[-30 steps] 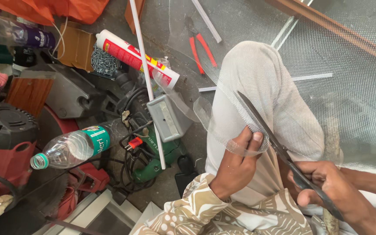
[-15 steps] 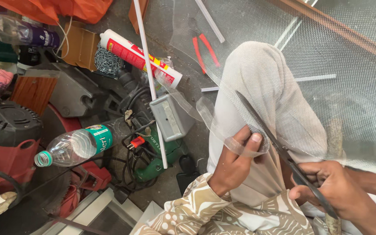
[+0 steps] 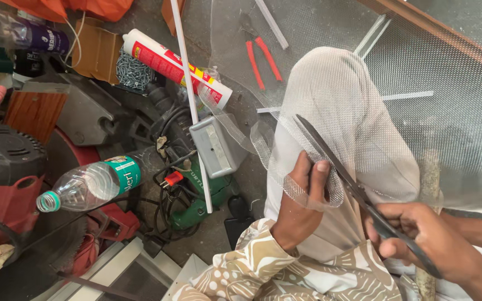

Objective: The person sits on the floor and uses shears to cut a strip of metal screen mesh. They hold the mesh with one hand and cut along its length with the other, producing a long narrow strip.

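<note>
A sheet of fine grey mesh (image 3: pixel 330 95) drapes over my bent knee and spreads to the right. My left hand (image 3: pixel 302 203) pinches the mesh's cut edge between thumb and fingers, just left of the blades. My right hand (image 3: pixel 428 239) grips the handles of long black scissors (image 3: pixel 338 164), whose blades point up and left along the mesh beside my left thumb. A loose curl of mesh strip (image 3: pixel 263 142) hangs to the left of the blades.
On the floor at left lie a plastic water bottle (image 3: pixel 93 184), a green power tool with tangled cord (image 3: pixel 196 195), a grey box (image 3: pixel 216 145), a white-and-red sealant tube (image 3: pixel 177 67), red-handled pliers (image 3: pixel 263 61), white strips and a red-and-black saw (image 3: pixel 6 184).
The scissors and my right hand have shifted slightly down and right along the mesh. My left hand keeps its pinch on the edge.
</note>
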